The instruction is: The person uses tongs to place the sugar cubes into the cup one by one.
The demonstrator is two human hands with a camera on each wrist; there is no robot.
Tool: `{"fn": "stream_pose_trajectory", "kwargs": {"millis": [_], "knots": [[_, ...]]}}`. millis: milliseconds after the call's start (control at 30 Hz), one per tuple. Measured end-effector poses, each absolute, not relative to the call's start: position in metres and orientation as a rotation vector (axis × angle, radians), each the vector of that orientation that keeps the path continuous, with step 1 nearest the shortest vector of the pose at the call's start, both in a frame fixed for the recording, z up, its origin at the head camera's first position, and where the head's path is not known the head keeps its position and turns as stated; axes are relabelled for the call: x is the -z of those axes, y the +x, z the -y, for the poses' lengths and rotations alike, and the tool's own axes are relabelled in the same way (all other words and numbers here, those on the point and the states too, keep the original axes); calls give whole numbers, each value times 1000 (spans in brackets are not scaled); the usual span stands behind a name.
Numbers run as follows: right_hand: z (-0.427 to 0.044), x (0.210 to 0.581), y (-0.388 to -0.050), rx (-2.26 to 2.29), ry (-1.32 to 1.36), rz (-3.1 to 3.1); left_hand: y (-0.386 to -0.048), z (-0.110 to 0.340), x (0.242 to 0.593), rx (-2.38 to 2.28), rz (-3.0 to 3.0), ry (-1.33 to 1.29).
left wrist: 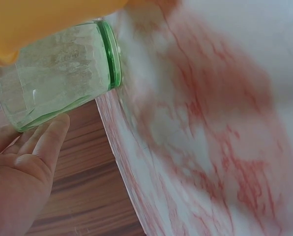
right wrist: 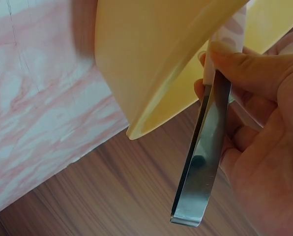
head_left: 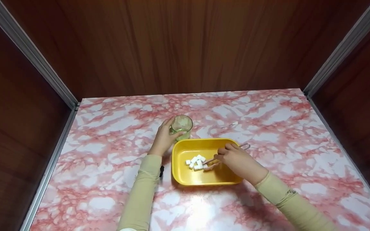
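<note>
While pinching probably springy tongs (right wrist: 209, 135) over the bin (head_left: 210, 146) with right grip (head_left: 240, 161), holding likely fragile glass (head_left: 182, 123) beyond its far left with left grip (head_left: 164, 138); best to squeeze light-looking cubes (head_left: 199, 163) inside by opposite faces.

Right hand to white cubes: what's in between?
Tongs, gripped by the right hand, tips at the white cubes. Head view shows it.

Your tongs (right wrist: 209, 132) — shiny smooth metal, your tumbler (left wrist: 58, 69) — clear smooth glass, plastic-looking tub (head_left: 188, 178), matt cubes (head_left: 198, 167), smooth desk (head_left: 108, 144) with a glossy glare before you, wood-grained panels (head_left: 178, 48), your matt cloth sleeves (head_left: 145, 189)
</note>
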State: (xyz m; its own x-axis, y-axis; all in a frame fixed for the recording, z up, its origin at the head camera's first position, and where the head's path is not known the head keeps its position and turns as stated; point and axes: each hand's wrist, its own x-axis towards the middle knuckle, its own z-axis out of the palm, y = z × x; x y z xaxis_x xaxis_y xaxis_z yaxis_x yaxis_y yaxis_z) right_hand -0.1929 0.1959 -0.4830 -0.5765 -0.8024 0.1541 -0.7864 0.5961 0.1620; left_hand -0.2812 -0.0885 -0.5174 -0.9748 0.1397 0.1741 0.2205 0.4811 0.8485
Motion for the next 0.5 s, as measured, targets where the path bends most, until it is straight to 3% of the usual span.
{"fn": "stream_pose_trajectory", "kwargs": {"millis": [500], "knots": [[-196,481,-194,123,1310,2607,-282,88,518,1542,2615,-318]]}}
